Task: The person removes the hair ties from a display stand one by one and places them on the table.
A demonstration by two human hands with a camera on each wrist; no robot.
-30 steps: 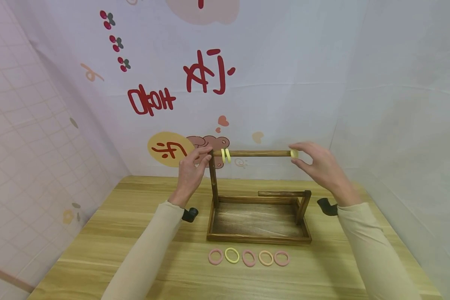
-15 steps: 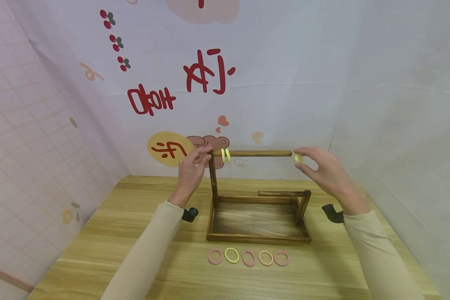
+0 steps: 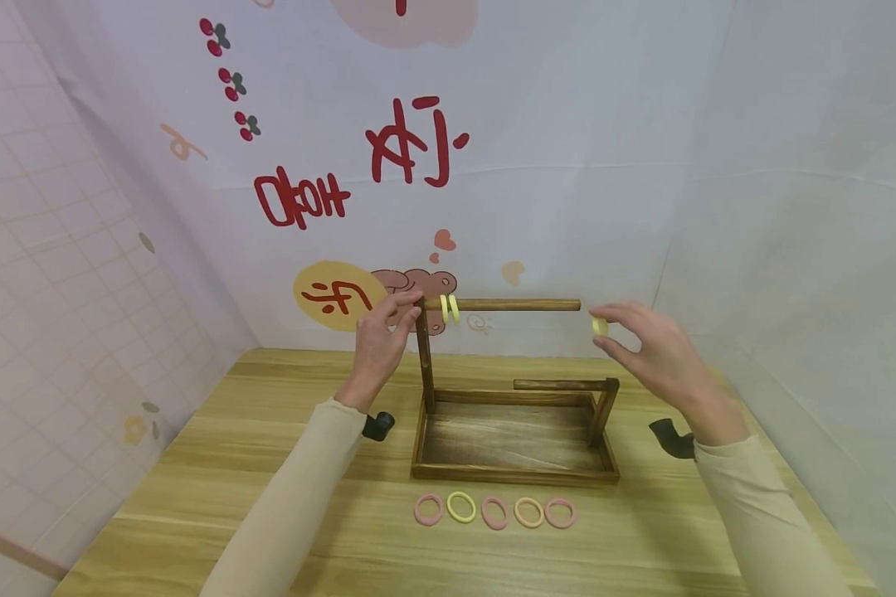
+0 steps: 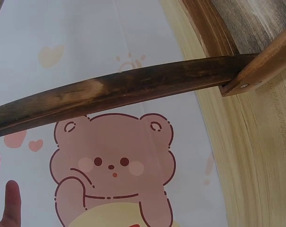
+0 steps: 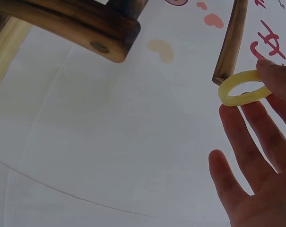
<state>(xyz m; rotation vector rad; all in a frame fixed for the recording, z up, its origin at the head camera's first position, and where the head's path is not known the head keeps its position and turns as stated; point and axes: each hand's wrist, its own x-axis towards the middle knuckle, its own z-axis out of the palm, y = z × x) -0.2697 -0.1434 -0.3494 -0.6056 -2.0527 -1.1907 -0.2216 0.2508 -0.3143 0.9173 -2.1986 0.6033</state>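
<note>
My right hand (image 3: pixel 653 352) pinches a yellow ring (image 3: pixel 601 327) between thumb and fingers, just right of the free end of the upper wooden bar (image 3: pixel 523 305). In the right wrist view the ring (image 5: pixel 230 97) is tilted near the bar's end. Two more yellow rings (image 3: pixel 450 309) hang on that bar near its left end. My left hand (image 3: pixel 381 340) has thumb and index finger at the top of the tall post (image 3: pixel 426 365) of the dark wooden rack (image 3: pixel 515 476), pinching it. The left wrist view shows only a few fingertips, with the grip itself out of view.
A lower wooden bar (image 3: pixel 560 385) juts left from the rack's short right post (image 3: pixel 603 412). In front of the rack, several pink, yellow and orange rings (image 3: pixel 495 513) lie in a row on the wooden table (image 3: pixel 306 506). A printed white cloth (image 3: pixel 567 166) hangs behind.
My right hand has drawn the yellow ring off the upper bar's free end and moved it right and slightly down. The left hand has stayed at the post.
</note>
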